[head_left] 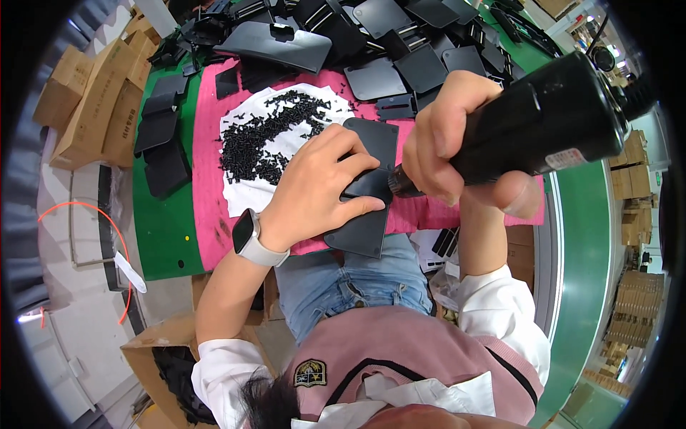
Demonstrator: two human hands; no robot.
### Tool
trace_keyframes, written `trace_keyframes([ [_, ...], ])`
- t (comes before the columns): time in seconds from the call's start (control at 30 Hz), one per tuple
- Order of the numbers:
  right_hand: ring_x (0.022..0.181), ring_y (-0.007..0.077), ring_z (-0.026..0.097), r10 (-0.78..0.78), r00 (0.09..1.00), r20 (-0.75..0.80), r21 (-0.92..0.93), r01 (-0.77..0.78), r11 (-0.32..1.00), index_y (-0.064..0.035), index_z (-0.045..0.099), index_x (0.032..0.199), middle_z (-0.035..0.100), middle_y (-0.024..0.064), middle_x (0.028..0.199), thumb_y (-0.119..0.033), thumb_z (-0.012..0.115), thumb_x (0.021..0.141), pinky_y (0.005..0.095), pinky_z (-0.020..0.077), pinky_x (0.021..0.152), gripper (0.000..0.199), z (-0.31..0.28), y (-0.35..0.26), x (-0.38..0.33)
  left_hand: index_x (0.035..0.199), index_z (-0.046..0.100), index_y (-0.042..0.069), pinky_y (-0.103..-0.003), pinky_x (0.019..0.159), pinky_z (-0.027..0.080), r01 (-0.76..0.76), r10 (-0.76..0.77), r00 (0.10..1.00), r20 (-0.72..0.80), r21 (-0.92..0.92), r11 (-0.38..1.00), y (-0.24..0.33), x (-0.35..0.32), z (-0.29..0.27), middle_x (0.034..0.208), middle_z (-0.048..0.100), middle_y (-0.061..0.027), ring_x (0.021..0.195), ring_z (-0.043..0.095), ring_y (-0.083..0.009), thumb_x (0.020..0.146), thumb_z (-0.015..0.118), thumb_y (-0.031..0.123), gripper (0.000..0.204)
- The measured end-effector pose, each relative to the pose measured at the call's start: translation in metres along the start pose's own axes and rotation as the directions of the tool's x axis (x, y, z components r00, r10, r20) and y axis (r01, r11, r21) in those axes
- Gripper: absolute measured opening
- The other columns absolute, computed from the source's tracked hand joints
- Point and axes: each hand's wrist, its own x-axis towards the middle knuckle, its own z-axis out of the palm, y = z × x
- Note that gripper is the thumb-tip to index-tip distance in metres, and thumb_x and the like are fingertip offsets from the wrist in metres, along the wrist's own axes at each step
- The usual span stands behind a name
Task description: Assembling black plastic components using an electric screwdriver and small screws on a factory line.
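My left hand point(318, 187) presses down on a flat black plastic plate point(368, 193) that lies on the pink mat point(207, 193) at the table's near edge. My right hand point(457, 154) grips a thick black electric screwdriver point(550, 118), its tip down on the plate just right of my left fingers. A pile of small black screws point(268, 136) is spread on a white cloth point(243, 189) to the left of the plate. A white watch point(250, 239) sits on my left wrist.
Many more black plastic plates and stands point(371, 43) are heaped at the back of the green table point(161, 229). Cardboard boxes point(93, 100) stand at the left, another open box point(161, 357) by my knee. A green conveyor edge point(582, 272) runs along the right.
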Motion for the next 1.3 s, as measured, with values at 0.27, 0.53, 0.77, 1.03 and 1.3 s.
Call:
trace_keyframes([
  [0.27,0.046,0.0097,0.046,-0.09,0.993,0.079,-0.12,0.099,0.988,0.0007,0.048,0.085,0.05,0.0042,0.059,-0.036,0.08,0.068,0.0226,0.036,0.042,0.052,0.011,0.003,-0.007,0.087,0.065,0.002,-0.038,0.075,0.045,-0.01,0.009,1.0,-0.028,-0.002,1.0,0.002,-0.003,0.005,0.085,0.053,-0.0078,0.086,0.052,-0.0275,0.06,0.08,0.026,0.04],
  [0.53,0.046,0.0095,0.048,-0.347,0.919,0.187,0.191,0.313,0.931,0.0049,0.044,0.12,0.055,0.0083,0.069,-0.032,0.066,0.083,0.0244,0.0414,0.046,0.057,-0.025,-0.033,-0.016,0.092,0.065,0.002,-0.035,0.071,0.043,-0.108,0.113,0.99,-0.084,0.056,0.993,0.009,-0.007,-0.014,0.084,0.053,-0.0092,0.079,0.051,-0.027,0.059,0.083,0.027,0.046],
  [0.77,0.063,0.0121,0.054,-0.059,0.917,-0.395,-0.648,-0.233,0.725,-0.0002,0.041,0.131,0.056,0.0053,0.078,-0.021,0.071,0.079,0.0246,0.0446,0.059,0.064,-0.069,-0.028,-0.054,0.102,0.066,-0.001,-0.036,0.085,0.044,0.503,-0.206,0.661,-0.722,0.223,0.835,0.05,-0.153,-0.095,0.098,0.054,-0.0072,0.092,0.053,-0.0234,0.063,0.08,0.019,0.045],
  [1.03,0.09,0.031,0.062,-0.381,0.864,-0.33,-0.77,-0.48,-0.421,-0.0065,0.047,0.128,0.062,0.0126,0.103,-0.025,0.071,0.076,0.0395,0.0517,0.072,0.06,-0.084,-0.012,-0.045,0.101,0.067,-0.004,-0.04,0.074,0.047,0.912,-0.241,-0.192,-0.951,-0.081,-0.403,0.171,-0.581,-0.19,0.093,0.069,-0.0192,0.079,0.065,-0.031,0.078,0.064,0.059,0.067],
  [1.3,0.093,0.027,0.06,-0.26,0.92,0.293,-0.926,0.206,-0.317,-0.0048,0.054,0.117,0.06,0.0118,0.1,-0.022,0.073,0.072,0.0381,0.0517,0.076,0.052,-0.024,0.015,0.033,0.102,0.067,-0.007,-0.038,0.084,0.049,0.88,0.009,-0.281,-0.96,-0.261,-0.397,0.167,-0.66,-0.142,0.101,0.068,-0.0214,0.092,0.065,-0.0313,0.083,0.066,0.025,0.037],
])
